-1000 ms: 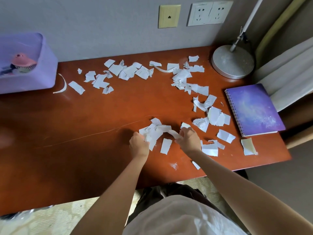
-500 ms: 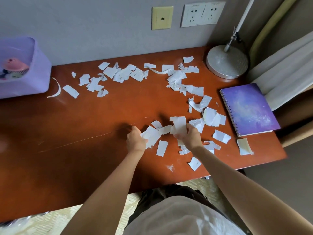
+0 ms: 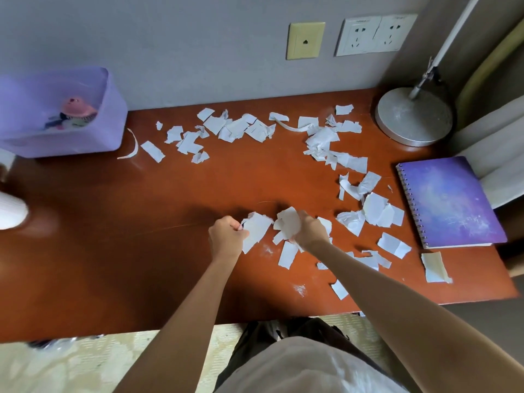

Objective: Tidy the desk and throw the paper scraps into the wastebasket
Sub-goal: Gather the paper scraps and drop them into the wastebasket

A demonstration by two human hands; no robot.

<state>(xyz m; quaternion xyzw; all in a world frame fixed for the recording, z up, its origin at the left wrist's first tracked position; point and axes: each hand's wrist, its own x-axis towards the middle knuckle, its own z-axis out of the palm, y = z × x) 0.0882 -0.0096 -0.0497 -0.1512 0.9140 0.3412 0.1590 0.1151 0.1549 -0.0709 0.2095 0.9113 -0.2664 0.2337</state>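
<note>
Head view, hands: our left hand (image 3: pixel 226 239) pinches a large scrap (image 3: pixel 258 226). Our right hand (image 3: pixel 309 231) clutches a crumpled wad (image 3: pixel 287 222) just beside it.
Head view, scraps: most paper scraps (image 3: pixel 235 129) lie strewn over the desk (image 3: pixel 113 236), arcing from the back round to the notebook (image 3: pixel 450 202).
Head view, wastebasket: probably the lavender bin (image 3: pixel 107 131) at back left; we see no scraps inside.
Progress: early, we judge. Gathering has begun and nearly everything is left.

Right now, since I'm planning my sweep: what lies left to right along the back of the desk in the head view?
Purple container → curved paper strip → paper scraps → lamp base.
</note>
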